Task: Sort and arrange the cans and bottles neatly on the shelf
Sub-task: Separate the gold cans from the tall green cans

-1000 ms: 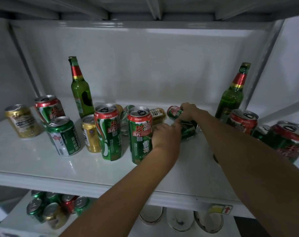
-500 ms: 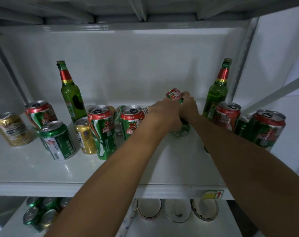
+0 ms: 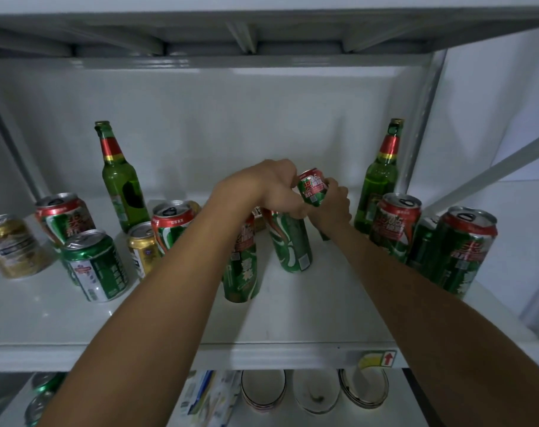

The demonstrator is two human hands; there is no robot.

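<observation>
My left hand (image 3: 271, 186) is shut over the top of a tall green can (image 3: 291, 245) that stands upright mid-shelf. Beside it, my right hand (image 3: 334, 204) holds a green-and-red can (image 3: 313, 186) tilted in the air, just above the standing one. Another tall green can (image 3: 242, 269) stands partly behind my left forearm. Two green glass bottles stand at the back, one on the left (image 3: 120, 186) and one on the right (image 3: 379, 180). Several cans stand scattered at left, among them a gold can (image 3: 12, 248) and a green-and-white can (image 3: 95, 266).
Three cans cluster at the right end near a red-topped can (image 3: 396, 226) and the shelf's upright post (image 3: 425, 124). The white shelf board (image 3: 308, 318) shows bare surface in front. A small brown bottle (image 3: 258, 214) lies behind my hands. Below are bowls (image 3: 263, 391) and more cans (image 3: 43, 396).
Both hands took cans that lay on their sides at the back. The right hand has lifted its can, and the left hand's can now stands upright.
</observation>
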